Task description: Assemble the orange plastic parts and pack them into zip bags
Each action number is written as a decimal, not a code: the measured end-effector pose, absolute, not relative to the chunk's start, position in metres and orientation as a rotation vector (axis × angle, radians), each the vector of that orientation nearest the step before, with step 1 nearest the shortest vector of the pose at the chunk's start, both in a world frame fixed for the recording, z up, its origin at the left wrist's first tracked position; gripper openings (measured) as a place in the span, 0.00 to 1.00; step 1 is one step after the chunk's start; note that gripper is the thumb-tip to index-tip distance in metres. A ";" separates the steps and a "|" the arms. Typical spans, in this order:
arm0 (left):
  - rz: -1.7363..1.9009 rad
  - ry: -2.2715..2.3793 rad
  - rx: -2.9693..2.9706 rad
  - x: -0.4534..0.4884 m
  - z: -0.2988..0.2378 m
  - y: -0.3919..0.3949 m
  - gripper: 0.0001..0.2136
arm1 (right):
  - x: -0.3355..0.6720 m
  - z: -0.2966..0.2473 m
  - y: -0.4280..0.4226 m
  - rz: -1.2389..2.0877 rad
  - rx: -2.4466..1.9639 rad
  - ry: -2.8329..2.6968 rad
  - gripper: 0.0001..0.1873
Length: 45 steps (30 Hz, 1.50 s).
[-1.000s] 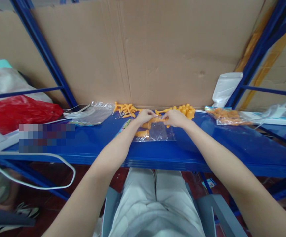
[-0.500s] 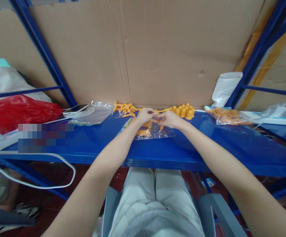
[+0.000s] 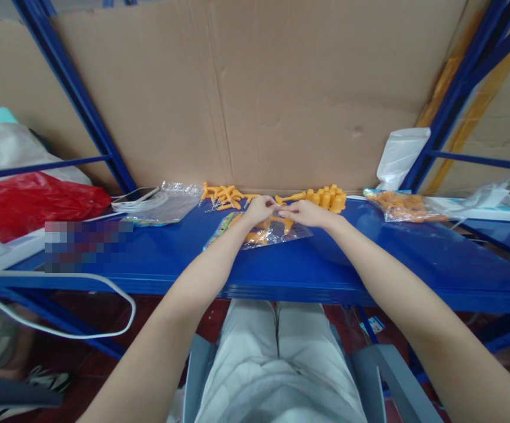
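On that blue shelf top (image 3: 281, 267), a clear plastic bag (image 3: 299, 234) with orange parts (image 3: 288, 225) inside is lying near the middle; the left hand (image 3: 260, 210) and right hand (image 3: 304, 214) are almost together over its far side, fingertips pinched on the plastic, though the exact grip's too small for me to make out. Just past the left one there's a loose orange heap (image 3: 226, 194) with silvery spirals poking out; past the right one, some orange cup-like pieces (image 3: 332, 198) stand bunched up; further right lies another filled bag (image 3: 398, 205).
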<state>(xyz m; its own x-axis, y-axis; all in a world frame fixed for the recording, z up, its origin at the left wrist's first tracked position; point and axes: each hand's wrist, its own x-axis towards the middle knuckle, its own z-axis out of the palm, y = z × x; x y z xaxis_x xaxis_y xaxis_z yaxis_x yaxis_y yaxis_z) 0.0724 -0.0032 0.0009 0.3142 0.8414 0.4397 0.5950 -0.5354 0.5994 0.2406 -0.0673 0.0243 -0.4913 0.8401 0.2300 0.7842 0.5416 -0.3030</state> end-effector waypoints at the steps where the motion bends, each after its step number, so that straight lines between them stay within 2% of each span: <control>1: 1.068 1.299 2.263 0.072 0.001 -0.003 0.07 | 0.243 0.024 -0.067 0.257 -1.291 -2.426 0.16; 4: 1.085 1.336 2.284 0.073 0.000 -0.001 0.08 | 0.248 0.024 -0.064 0.300 -1.235 -2.415 0.17; 9: 1.095 1.388 2.313 0.072 -0.001 0.001 0.08 | 0.244 0.023 -0.063 0.245 -1.323 -2.523 0.12; 14: 1.118 1.372 2.297 0.071 -0.002 0.004 0.06 | 0.229 0.017 -0.069 0.135 -1.455 -2.466 0.27; 19: 1.151 1.380 2.225 0.069 -0.001 0.003 0.06 | 0.225 0.015 -0.069 0.151 -1.506 -2.308 0.35; 21: 1.158 1.405 2.220 0.068 0.000 0.002 0.06 | 0.227 0.017 -0.069 0.115 -1.496 -2.270 0.33; 25: 1.131 1.441 2.225 0.066 0.002 0.002 0.07 | 0.227 0.023 -0.074 -0.032 -1.507 -2.279 0.21; 27: 1.123 1.440 2.235 0.067 0.002 0.002 0.07 | 0.223 0.026 -0.080 -0.105 -1.608 -2.273 0.21; 29: 1.117 1.428 2.241 0.067 0.001 0.003 0.07 | 0.218 0.030 -0.086 -0.155 -1.710 -2.226 0.21; 32: 1.084 1.417 2.250 0.069 0.000 0.002 0.08 | 0.213 0.032 -0.089 -0.195 -1.804 -2.125 0.27; 36: 1.038 1.471 2.280 0.070 0.002 -0.001 0.08 | 0.217 0.027 -0.081 -0.118 -1.726 -2.232 0.33; 38: 1.002 1.507 2.304 0.070 0.003 -0.003 0.08 | 0.221 0.021 -0.074 -0.051 -1.594 -2.347 0.31; 41: 0.953 1.539 2.331 0.070 0.005 -0.006 0.08 | 0.227 0.012 -0.066 -0.035 -1.488 -2.403 0.23; 42: 0.947 1.546 2.337 0.070 0.006 -0.007 0.09 | 0.229 0.010 -0.064 -0.031 -1.473 -2.405 0.24; 45: 0.931 1.565 2.358 0.071 0.007 -0.010 0.09 | 0.234 0.005 -0.057 0.048 -1.423 -2.402 0.35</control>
<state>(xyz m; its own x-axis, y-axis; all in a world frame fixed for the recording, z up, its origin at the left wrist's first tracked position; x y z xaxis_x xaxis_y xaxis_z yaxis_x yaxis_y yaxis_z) 0.0706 -0.0097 0.0069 0.2579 0.8764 0.4068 0.7756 -0.4388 0.4537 0.2343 -0.0569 0.0048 -0.4357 0.8563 0.2773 0.8446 0.4954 -0.2031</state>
